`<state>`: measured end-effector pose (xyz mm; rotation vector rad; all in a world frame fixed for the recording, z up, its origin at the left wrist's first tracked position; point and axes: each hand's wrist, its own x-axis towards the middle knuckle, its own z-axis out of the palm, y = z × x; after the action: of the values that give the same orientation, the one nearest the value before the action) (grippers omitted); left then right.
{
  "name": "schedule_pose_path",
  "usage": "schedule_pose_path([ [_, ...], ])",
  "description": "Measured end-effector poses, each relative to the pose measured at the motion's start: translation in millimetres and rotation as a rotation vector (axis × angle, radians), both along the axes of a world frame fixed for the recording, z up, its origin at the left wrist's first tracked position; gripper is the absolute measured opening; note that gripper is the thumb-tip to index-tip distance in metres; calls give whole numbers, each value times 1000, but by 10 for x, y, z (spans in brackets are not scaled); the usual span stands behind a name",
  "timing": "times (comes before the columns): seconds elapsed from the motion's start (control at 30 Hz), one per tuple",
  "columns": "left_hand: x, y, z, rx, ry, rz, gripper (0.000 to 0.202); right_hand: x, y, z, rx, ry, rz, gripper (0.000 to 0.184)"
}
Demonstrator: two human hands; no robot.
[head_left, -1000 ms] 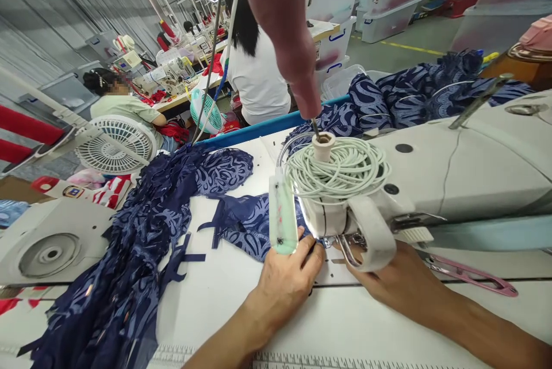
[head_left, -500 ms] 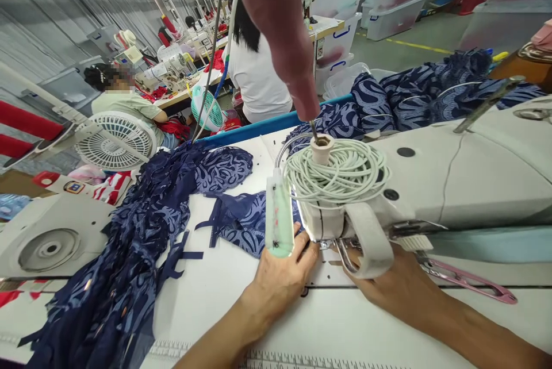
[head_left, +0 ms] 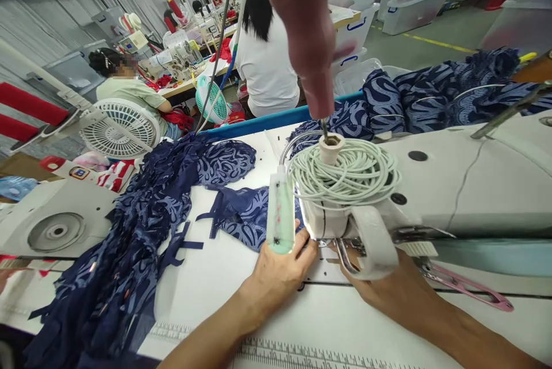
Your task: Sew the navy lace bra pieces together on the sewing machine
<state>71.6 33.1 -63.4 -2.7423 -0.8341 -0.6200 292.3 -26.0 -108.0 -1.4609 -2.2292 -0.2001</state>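
My left hand (head_left: 280,270) rests on the white sewing table with its fingers bent together at the edge of a navy patterned fabric piece (head_left: 245,216), just left of the needle area. A lit, pale green lamp (head_left: 280,216) on a bendy metal neck hides part of that fabric and the hand's back edge. My right hand (head_left: 382,285) reaches under the head of the sewing machine (head_left: 470,185); a white curved guard (head_left: 375,242) covers its fingers, so their grip does not show. The stitching point itself is hidden behind the machine head.
A coil of pale green cord (head_left: 345,176) sits on the machine head. Navy patterned pieces (head_left: 150,225) hang in a long heap at left, and more bundles (head_left: 422,104) lie behind. Pink-handled thread snips (head_left: 470,285) lie at right. Two people sit beyond, near a fan (head_left: 119,127).
The camera view has shifted slightly, moving the machine and background a little to the right. Both hands keep nearly the same place at the machine, and the fabric piece shows little movement.
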Motion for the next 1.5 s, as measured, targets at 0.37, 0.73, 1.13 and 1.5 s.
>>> schedule_pose_path([
  [0.37, 11, 14, 66, 42, -70, -41, 36, 64, 12, -23, 86, -215, 125, 41],
  [0.73, -9, -16, 31, -19, -17, -3, 36, 22, 63, 157, -16, 15, 22, 24],
  [1.13, -112, 36, -16, -188, -58, 14, 46, 108, 102, 217, 372, -39, 127, 31],
  [1.5, -95, 99, 70, -192, -152, -58, 31, 149, 184, 154, 101, 258, 13, 30],
])
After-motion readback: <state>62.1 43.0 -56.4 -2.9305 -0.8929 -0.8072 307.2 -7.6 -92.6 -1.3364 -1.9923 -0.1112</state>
